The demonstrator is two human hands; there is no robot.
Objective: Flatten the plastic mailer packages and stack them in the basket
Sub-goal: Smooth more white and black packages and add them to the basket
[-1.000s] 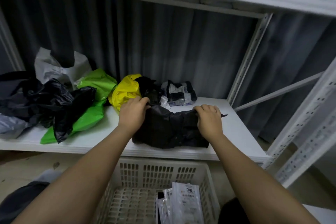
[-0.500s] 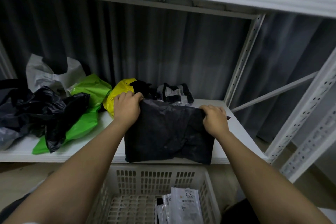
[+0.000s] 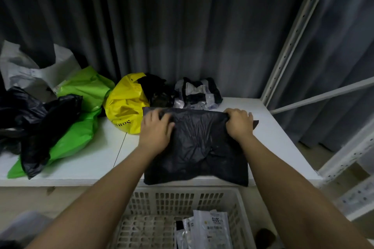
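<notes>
Fingers of my right hand (image 3: 238, 125) are pinching the black mailer's (image 3: 199, 147) far corner; my left hand (image 3: 156, 133) is pressing it, fingers slightly curled, at the shelf's (image 3: 85, 159) front edge, above the basket (image 3: 182, 198).

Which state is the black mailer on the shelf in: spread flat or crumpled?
Spread flat. The black mailer lies open across the white shelf, left hand and right hand at its far corners.
</notes>
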